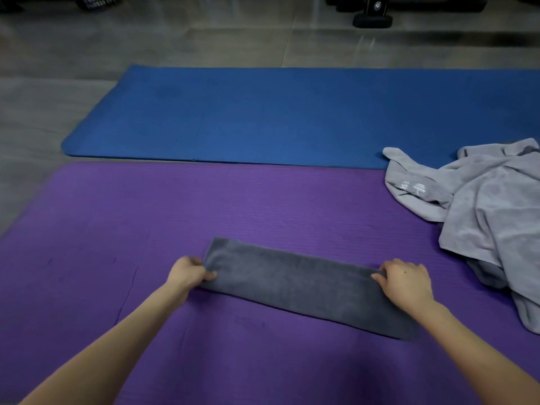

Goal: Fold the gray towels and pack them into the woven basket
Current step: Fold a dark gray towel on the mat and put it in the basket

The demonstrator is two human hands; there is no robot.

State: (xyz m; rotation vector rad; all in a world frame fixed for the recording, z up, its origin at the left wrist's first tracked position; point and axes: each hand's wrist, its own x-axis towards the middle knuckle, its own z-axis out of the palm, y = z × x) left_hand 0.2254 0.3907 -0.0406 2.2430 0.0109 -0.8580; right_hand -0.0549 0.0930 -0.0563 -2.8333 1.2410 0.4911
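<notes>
Two ends of folded gray towel, one pinched by left grip, one by right grip.

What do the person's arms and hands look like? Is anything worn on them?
The left forearm and right forearm are bare; no sleeves show. The left hand and right hand wear no gloves, rings, watch or bracelet. One small dark spot marks the right hand's back.
</notes>
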